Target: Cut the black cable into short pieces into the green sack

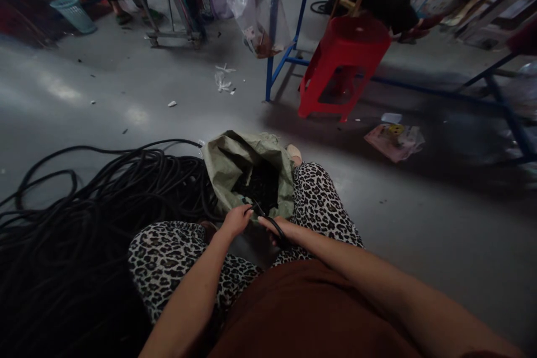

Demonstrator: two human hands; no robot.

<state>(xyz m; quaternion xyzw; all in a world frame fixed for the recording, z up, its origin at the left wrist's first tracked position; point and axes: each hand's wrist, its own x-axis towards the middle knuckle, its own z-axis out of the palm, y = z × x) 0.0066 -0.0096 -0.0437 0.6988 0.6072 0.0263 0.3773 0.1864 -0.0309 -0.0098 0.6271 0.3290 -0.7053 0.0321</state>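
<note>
I sit on the floor with an open green sack (235, 162) between my legs; dark pieces fill its inside. My left hand (235, 219) is closed on a thin black cable (264, 216) at the sack's near rim. My right hand (280, 228) is closed on the same cable, which loops over its fingers. Both hands are close together just in front of the sack's mouth.
A big tangle of black cable (84, 218) covers the floor at my left. A red plastic stool (342, 61) and a blue metal frame (272, 28) stand ahead. A person in dark clothes (392, 5) sits behind the stool. Paper scraps (394, 140) lie on the grey floor.
</note>
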